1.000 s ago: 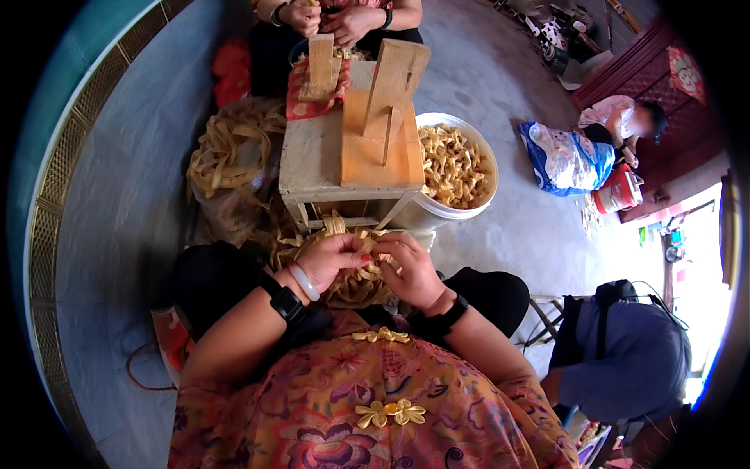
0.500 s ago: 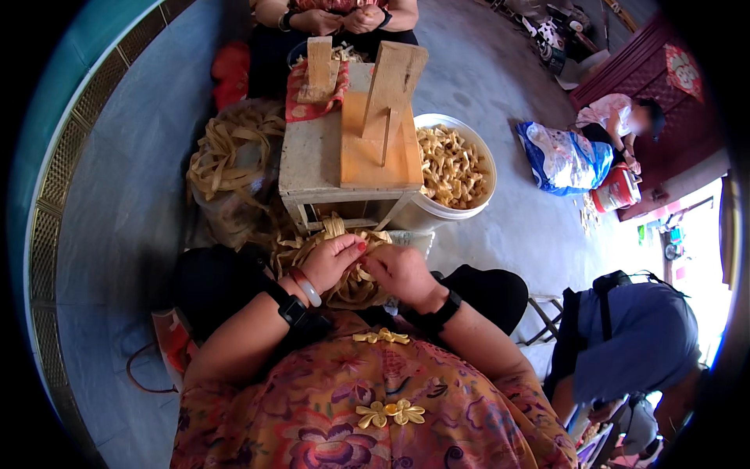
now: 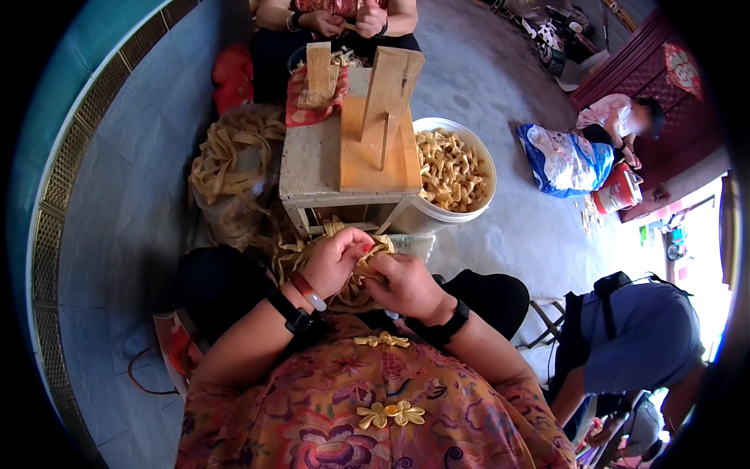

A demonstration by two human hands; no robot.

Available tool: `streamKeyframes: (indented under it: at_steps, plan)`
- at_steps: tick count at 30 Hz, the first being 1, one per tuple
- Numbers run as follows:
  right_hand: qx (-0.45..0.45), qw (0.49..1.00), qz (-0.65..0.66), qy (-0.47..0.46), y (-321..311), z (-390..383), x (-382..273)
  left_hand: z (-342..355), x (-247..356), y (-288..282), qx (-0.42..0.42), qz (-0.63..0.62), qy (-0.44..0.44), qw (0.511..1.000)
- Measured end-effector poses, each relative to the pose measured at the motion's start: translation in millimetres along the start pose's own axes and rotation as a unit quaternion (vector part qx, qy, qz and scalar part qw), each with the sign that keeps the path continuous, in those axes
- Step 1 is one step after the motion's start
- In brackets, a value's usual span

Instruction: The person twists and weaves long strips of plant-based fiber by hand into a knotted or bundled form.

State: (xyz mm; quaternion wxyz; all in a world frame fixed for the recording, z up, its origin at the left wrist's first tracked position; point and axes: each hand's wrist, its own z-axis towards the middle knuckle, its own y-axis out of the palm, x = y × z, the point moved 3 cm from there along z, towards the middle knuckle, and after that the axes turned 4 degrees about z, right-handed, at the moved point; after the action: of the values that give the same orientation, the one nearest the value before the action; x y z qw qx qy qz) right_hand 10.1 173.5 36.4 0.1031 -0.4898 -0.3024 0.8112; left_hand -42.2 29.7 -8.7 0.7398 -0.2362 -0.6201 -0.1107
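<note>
So the tan strip sits right between the two hands, touching both. The left hand has thumb and fingertips pinched on it from above, and the right hand is curled up just below and beside that, pretty much closed around its end. Can't see how much strip is tucked inside the right grip, the knuckles hide it. Under the hands there's a loose heap of strips.

Compared with half a second ago, the right hand has dropped a bit and rolled over. The person across the worktop has one thumb poking up now, and the person in blue is bent lower.

Counting up: one worktop, one orange board, two upright wooden blocks, one thin stick, one red cloth, one white bucket of knotted pieces (too many to count), and one sack topped with more strips. Three other people, counting the one sitting far right.
</note>
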Motion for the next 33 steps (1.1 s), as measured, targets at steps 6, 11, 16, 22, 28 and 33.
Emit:
streamKeyframes:
  at_steps: [6, 11, 16, 22, 28, 33]
  plan:
    - [0.066, 0.997, 0.029, 0.015, -16, -1, 5, 12, 4, -5, -0.044, -0.048, -0.050, 0.997]
    - [0.117, 0.993, -0.020, -0.002, -44, 20, 21, 33, 3, -29, -0.156, -0.118, -0.162, 0.967]
    - [0.144, 0.987, -0.065, -0.010, -70, 60, 45, 78, 12, -39, -0.039, -0.119, -0.151, 0.981]
    - [0.175, 0.979, -0.102, 0.023, -74, 99, 86, 131, 6, -45, 0.126, 0.156, -0.008, 0.980]
    - [0.214, 0.901, -0.374, 0.057, -110, 65, 114, 92, 1, -49, 0.078, 0.143, -0.016, 0.986]
    - [-0.005, 0.991, -0.081, -0.105, -54, 33, 18, 37, 1, -10, -0.119, -0.274, -0.232, 0.926]
